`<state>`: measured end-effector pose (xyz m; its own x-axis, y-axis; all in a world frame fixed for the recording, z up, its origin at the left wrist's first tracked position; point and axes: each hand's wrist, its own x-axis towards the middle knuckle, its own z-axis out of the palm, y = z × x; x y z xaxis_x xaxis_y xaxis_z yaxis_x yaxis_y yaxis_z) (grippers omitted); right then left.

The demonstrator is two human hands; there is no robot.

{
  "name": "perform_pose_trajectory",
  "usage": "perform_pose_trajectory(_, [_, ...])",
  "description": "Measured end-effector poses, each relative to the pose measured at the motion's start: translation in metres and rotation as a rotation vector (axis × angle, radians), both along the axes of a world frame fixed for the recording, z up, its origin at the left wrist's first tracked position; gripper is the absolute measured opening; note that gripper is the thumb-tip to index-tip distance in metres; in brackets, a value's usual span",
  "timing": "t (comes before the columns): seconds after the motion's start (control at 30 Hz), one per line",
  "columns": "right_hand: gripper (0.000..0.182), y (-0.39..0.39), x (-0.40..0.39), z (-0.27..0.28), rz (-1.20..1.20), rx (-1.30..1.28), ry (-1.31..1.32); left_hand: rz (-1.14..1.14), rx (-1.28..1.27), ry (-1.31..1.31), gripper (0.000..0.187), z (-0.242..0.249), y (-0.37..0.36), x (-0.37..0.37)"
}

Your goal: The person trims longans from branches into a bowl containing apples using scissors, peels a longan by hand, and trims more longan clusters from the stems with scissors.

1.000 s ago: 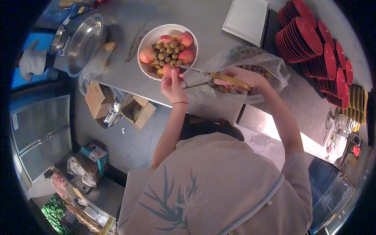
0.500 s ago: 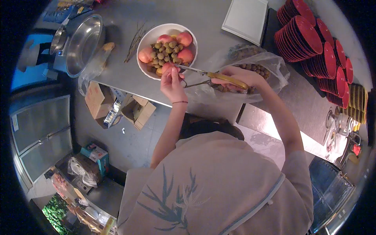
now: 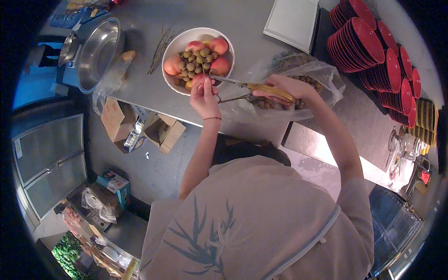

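A white bowl [image 3: 169,48] on the metal counter holds peach-like red fruit [image 3: 219,45] and a heap of small round brown longans [image 3: 190,66]. At its near right rim, my left hand [image 3: 205,99] is closed in a pinch; what sits between its fingertips is too small to make out. My right hand [image 3: 291,88] is wrapped round yellow-handled scissors [image 3: 268,89]. One narrow blade reaches to my left fingertips, while a thin dark part runs lower, beside my left hand. Beneath my right hand lies a clear plastic bag [image 3: 332,86] of longans, partly hidden.
Loose twigs [image 3: 161,49] lie left of the bowl, near a large steel basin [image 3: 99,56]. A white tray-like item [image 3: 291,23] and stacks of red-and-black bowls [image 3: 357,44] stand to the right. Below the counter edge are open cardboard boxes [image 3: 163,133].
My left hand has shifted slightly left and up along the bowl rim. My right hand keeps its hold on the scissors, almost in the same place.
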<state>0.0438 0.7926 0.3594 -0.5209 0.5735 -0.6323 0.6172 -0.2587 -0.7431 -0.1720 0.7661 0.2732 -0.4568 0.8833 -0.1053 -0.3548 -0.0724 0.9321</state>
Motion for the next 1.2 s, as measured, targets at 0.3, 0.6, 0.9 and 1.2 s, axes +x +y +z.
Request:
perform_pose_trajectory(0.3, [0.047,-0.005,0.008,-0.030,0.052,0.197,0.172,-0.014,-0.001,0.017,0.007,-0.008,0.002,-0.003])
perform_pose_trajectory(0.6, [0.046,-0.009,-0.002,-0.018,-0.131,-0.096,0.131,-0.012,-0.055,-0.007,0.009,0.001,-0.007,-0.001])
perform_pose_trajectory(0.9, [0.039,-0.077,0.018,0.002,-0.417,-0.094,0.113,-0.298,-0.233,-0.140,0.028,0.015,-0.063,-0.008])
perform_pose_trajectory(1.2, [0.035,-0.198,0.044,0.007,-0.883,-0.119,0.251,-0.265,0.190,0.914,0.036,0.059,-0.055,0.015])
